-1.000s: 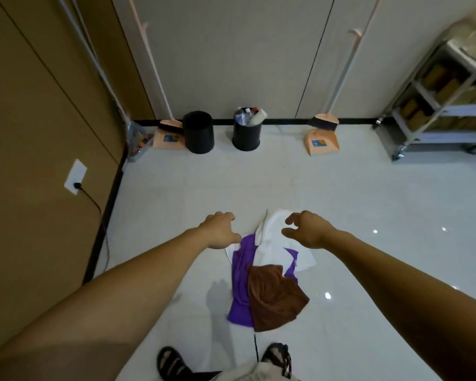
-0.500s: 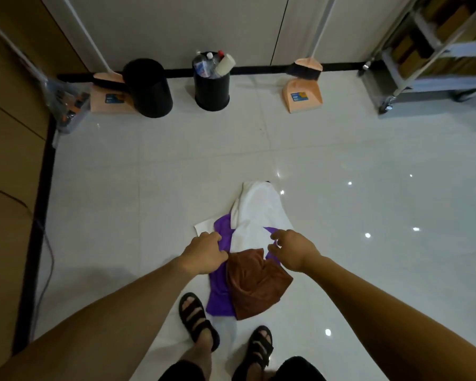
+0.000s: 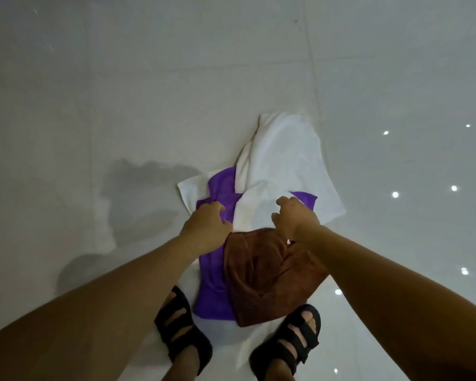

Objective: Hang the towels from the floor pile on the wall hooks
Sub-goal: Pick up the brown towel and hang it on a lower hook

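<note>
A pile of three towels lies on the floor right in front of my feet. The white towel [image 3: 286, 160] is farthest from me, the purple towel [image 3: 213, 273] lies under it on the left, and the brown towel [image 3: 264, 279] is bunched on top nearest me. My left hand [image 3: 206, 226] hovers over the purple towel's upper edge with its fingers curled and apart. My right hand [image 3: 294, 215] is over the white towel, just beyond the brown one, fingers also curled and apart. Neither hand has lifted any towel. No wall hooks are in view.
My two feet in black sandals [image 3: 182, 334] [image 3: 289, 342] stand at the near edge of the pile. Glossy white floor tiles [image 3: 121, 92] with light reflections surround the towels on all sides.
The view has tipped down and come closer to the floor, so the bins and wall have left the frame. Both hands have come lower onto the pile.
</note>
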Action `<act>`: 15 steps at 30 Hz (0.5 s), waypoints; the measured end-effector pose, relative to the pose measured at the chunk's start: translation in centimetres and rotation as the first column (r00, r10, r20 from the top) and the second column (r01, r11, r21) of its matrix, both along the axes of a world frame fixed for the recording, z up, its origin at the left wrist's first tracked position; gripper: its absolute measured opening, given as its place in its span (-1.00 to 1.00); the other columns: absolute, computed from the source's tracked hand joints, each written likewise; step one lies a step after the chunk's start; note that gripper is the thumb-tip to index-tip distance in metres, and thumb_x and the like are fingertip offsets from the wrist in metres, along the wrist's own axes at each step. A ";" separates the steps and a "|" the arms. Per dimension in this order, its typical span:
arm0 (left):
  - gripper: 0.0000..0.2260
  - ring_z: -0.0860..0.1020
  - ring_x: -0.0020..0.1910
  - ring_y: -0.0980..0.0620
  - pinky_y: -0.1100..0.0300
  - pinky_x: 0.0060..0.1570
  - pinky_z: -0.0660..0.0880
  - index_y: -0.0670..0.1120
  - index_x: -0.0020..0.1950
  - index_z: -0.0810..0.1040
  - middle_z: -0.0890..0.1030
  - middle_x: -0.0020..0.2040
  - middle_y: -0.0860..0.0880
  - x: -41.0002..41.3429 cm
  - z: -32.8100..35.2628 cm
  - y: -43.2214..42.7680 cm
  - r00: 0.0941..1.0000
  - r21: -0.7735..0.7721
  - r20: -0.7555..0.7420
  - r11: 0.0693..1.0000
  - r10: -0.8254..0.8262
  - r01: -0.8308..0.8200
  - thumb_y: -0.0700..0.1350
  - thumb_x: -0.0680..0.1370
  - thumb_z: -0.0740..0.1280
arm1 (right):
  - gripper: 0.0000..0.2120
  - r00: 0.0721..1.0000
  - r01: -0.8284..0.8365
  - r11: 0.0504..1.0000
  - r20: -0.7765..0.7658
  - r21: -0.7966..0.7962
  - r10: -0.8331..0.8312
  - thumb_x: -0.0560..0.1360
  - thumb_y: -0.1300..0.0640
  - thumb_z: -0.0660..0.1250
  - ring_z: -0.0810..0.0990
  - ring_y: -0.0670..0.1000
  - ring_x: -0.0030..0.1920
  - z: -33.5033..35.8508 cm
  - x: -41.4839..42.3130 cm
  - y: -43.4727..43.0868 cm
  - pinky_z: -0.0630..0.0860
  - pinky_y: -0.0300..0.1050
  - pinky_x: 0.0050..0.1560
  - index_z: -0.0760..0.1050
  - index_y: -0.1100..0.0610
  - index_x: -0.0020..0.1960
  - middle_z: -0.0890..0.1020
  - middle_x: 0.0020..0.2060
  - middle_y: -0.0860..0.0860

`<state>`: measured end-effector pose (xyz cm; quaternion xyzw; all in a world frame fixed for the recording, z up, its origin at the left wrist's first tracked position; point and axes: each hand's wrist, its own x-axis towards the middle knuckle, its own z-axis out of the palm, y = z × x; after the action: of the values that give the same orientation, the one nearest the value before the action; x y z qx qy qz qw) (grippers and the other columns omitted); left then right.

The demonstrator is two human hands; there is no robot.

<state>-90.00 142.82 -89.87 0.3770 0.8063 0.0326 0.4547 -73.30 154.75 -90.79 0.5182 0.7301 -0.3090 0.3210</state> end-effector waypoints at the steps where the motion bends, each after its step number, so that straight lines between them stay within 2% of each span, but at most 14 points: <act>1: -0.58 0.48 0.20 -0.08 0.19 0.01 0.34 -0.08 0.36 0.40 0.47 0.29 -0.11 0.3 -2.0 -0.1 1.000 0.004 0.001 1.000 0.008 -0.008 -0.01 0.53 0.27 | -0.61 1.000 0.015 1.000 0.003 0.007 -0.015 0.58 0.12 0.17 0.49 0.21 0.23 -2.1 0.2 0.6 0.49 0.13 0.19 0.32 0.16 0.38 0.43 0.29 0.15; 4: -0.58 0.47 0.23 -0.09 0.11 0.15 0.39 -0.10 0.37 0.40 0.46 0.31 -0.13 1.1 -6.7 -0.5 1.000 0.008 0.009 1.000 0.020 -0.020 -0.01 0.53 0.28 | -0.61 0.999 0.033 0.998 -0.031 0.050 -0.032 0.57 0.04 0.18 0.53 0.20 0.16 -7.6 1.1 1.3 0.51 0.08 0.12 0.34 0.16 0.35 0.41 0.29 0.14; 7: -0.58 0.46 0.24 -0.10 0.09 0.18 0.38 -0.11 0.37 0.40 0.46 0.32 -0.13 2.4 -9.5 -1.4 0.999 -0.002 0.025 0.999 0.038 -0.038 -0.02 0.53 0.28 | -0.50 0.979 0.073 0.988 -0.198 0.137 -0.045 0.48 -0.23 0.26 0.54 0.09 -0.03 -11.0 2.4 -0.9 0.49 -0.03 -0.08 0.34 0.10 0.24 0.44 0.14 0.01; 9: -0.60 0.48 0.21 -0.11 0.08 0.17 0.40 -0.11 0.33 0.43 0.48 0.28 -0.13 3.3 -10.4 -2.2 0.998 -0.003 0.031 0.998 0.055 -0.055 -0.03 0.52 0.29 | -0.39 0.970 0.084 0.986 -0.239 0.143 -0.048 0.36 -0.37 0.29 0.50 0.02 -0.08 -11.8 3.7 -3.2 0.51 -0.05 -0.13 0.29 0.02 0.20 0.38 0.05 -0.08; 11: -0.61 0.47 0.21 -0.09 0.09 0.17 0.40 -0.10 0.33 0.43 0.48 0.27 -0.12 4.2 -10.5 -3.2 0.997 -0.021 0.047 0.998 0.054 -0.053 -0.03 0.53 0.28 | -0.38 0.982 0.014 0.995 -0.187 0.098 0.005 0.35 -0.33 0.36 0.53 0.01 -0.06 -12.2 5.2 -4.9 0.57 -0.07 -0.11 0.27 -0.01 0.22 0.41 0.09 -0.08; 13: -0.60 0.46 0.23 -0.06 0.12 0.18 0.39 -0.09 0.35 0.41 0.46 0.30 -0.10 4.7 -9.9 -4.0 0.997 -0.038 0.069 0.999 0.041 -0.039 -0.03 0.54 0.28 | -0.57 0.988 -0.039 0.998 -0.145 0.053 0.046 0.45 -0.18 0.37 0.57 0.03 -0.06 -12.0 6.4 -5.9 0.57 -0.08 -0.10 0.33 0.00 0.19 0.52 0.11 -0.02; 15: -0.57 0.45 0.25 -0.05 0.16 0.17 0.37 -0.10 0.39 0.37 0.44 0.32 -0.10 4.8 -8.5 -4.4 0.995 -0.051 0.098 0.999 0.019 -0.014 -0.02 0.54 0.28 | -0.75 0.987 -0.064 0.997 -0.148 0.038 0.069 0.53 -0.11 0.30 0.57 0.01 -0.11 -10.7 6.8 -6.3 0.48 -0.16 -0.12 0.43 -0.02 0.14 0.59 0.03 -0.01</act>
<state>-85.15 138.43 -98.41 0.3569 0.7865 0.0346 0.5029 -66.50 148.48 -101.50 0.4741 0.7739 -0.3241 0.2670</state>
